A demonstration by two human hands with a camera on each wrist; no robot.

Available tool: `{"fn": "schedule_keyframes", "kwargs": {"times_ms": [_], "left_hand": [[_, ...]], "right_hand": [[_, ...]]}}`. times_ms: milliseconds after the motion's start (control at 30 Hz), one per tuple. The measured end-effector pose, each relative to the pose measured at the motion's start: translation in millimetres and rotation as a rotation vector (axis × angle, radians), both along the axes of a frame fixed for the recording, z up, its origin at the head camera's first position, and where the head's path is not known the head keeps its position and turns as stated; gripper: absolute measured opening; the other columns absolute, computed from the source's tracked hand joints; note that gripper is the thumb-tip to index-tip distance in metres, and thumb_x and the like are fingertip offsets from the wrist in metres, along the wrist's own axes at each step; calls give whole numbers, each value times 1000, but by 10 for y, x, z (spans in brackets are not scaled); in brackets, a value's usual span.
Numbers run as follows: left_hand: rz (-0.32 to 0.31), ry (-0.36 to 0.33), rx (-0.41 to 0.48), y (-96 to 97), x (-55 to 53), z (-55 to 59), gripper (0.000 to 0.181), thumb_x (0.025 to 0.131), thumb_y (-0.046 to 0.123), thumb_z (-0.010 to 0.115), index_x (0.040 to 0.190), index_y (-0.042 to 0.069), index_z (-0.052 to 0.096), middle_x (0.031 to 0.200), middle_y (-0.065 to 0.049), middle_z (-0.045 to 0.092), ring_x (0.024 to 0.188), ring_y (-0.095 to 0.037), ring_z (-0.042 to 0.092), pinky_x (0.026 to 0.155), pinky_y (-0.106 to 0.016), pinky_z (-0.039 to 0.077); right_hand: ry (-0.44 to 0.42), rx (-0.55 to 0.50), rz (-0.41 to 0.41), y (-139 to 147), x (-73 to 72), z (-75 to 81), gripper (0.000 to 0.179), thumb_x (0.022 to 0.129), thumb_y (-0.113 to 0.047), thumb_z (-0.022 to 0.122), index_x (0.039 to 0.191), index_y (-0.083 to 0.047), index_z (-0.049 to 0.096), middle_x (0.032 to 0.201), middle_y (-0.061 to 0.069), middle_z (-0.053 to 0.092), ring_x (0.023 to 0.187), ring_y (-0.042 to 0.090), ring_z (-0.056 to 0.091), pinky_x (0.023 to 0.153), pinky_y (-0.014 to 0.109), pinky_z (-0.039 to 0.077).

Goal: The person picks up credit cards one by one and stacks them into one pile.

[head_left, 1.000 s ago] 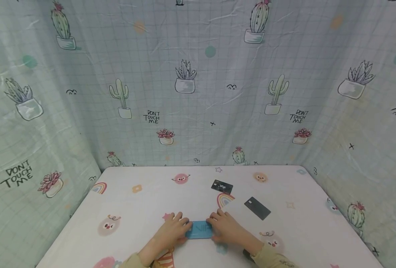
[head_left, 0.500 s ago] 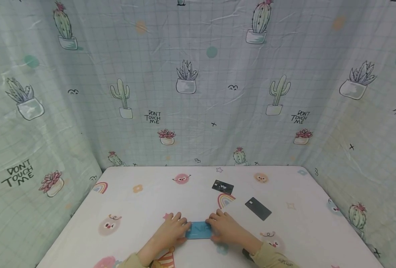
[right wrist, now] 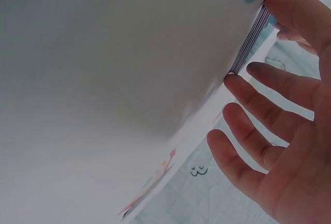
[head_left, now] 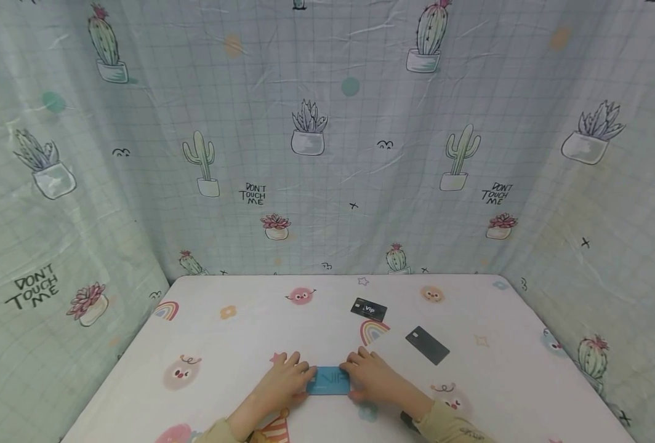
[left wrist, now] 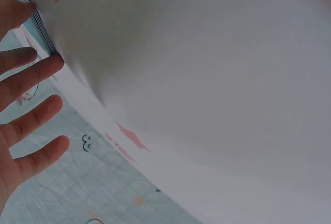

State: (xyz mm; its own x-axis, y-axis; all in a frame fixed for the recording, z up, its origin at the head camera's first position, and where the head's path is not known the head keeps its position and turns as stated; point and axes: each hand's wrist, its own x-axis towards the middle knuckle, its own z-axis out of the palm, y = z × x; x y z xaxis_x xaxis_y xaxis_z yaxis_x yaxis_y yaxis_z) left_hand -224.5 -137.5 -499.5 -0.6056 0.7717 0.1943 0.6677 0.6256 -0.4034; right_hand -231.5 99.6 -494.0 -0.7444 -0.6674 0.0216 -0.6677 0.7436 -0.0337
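From the head view, I see a stack of blue cards (head_left: 329, 381) at the near middle of the white table (head_left: 233, 344), the left hand (head_left: 287, 379) pinching its left end and the right hand (head_left: 373, 376) its right end. Farther off, to the right, lies a black Vip card (head_left: 369, 309); a dark card (head_left: 427, 345) lies nearer and farther right. A dark thing (head_left: 408, 421) peeks out beside the right sleeve (head_left: 452, 423), too hidden to name.

By the left wrist view, several thin layers show along the stack's edge, with the thumb and a longer finger gripping its near and far corners; the outer fingers spread apart.

By the right wrist view, thumb and finger pinch the other end likewise, remaining fingers spread.
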Motion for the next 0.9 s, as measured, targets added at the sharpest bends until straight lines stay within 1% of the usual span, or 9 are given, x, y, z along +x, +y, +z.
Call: {"fn": "schedule_keyframes", "kwargs": {"times_ms": [167, 367, 533, 767, 900], "left_hand": [[-2, -1, 7, 1, 5, 0, 46, 73, 49, 64, 109, 21, 57, 89, 8, 59, 82, -12, 47, 68, -27, 35], [0, 23, 6, 5, 6, -22, 47, 73, 50, 63, 110, 21, 57, 88, 8, 58, 81, -12, 46, 67, -27, 35], [-5, 37, 7, 10, 18, -12, 46, 74, 48, 63, 110, 21, 58, 86, 8, 58, 79, -12, 45, 66, -26, 34], [-26, 48, 25, 15, 36, -25, 47, 72, 47, 66, 109, 20, 58, 86, 8, 58, 79, -11, 45, 65, -25, 35], [-22, 49, 21, 22, 45, -23, 47, 71, 48, 66, 109, 20, 58, 87, 8, 59, 79, -11, 46, 65, -26, 36]], "right_hand": [[-4, -7, -4, -1, 3, 0, 52, 73, -42, 66, 118, -18, 55, 104, -6, 56, 88, 9, 43, 76, 29, 44], [-14, -9, -9, -6, 10, 10, 52, 73, -42, 66, 118, -18, 54, 104, -6, 55, 88, 9, 42, 76, 29, 44], [-34, -24, -8, 1, -11, -8, 53, 74, -42, 66, 119, -18, 53, 106, -6, 55, 88, 9, 42, 75, 29, 44], [-61, -48, -5, 12, -31, -36, 54, 74, -40, 66, 121, -18, 52, 106, -5, 54, 86, 9, 40, 71, 24, 41], [-64, -53, -10, 13, -25, -36, 56, 73, -40, 66, 122, -18, 51, 106, -6, 53, 84, 8, 38, 69, 22, 39]]}}
